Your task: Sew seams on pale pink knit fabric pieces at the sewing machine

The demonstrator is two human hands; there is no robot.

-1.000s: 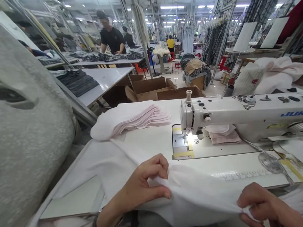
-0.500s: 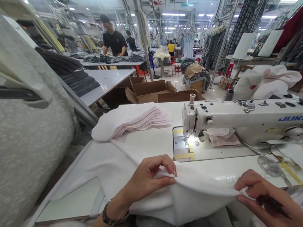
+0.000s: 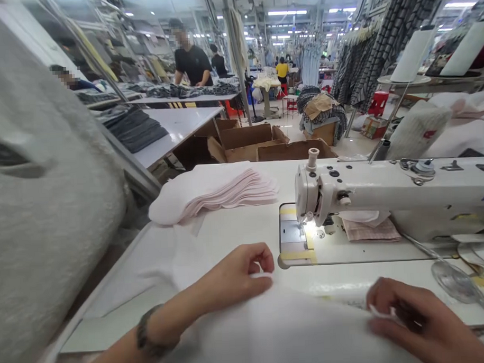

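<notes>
Left hand (image 3: pixel 233 277) and right hand (image 3: pixel 413 316): each pinching white knit fabric (image 3: pixel 279 328) at the sewing table's (image 3: pixel 348 265) front edge; pale pink fabric pieces (image 3: pixel 214 193) stacked at far left corner, none under the Juki sewing machine (image 3: pixel 369 185)

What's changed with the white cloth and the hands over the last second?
The left hand and right hand kept their pinch on the white fabric and drew it down toward the person; neither let go. The stack of pale pink fabric pieces and Juki sewing machine stayed put.
</notes>
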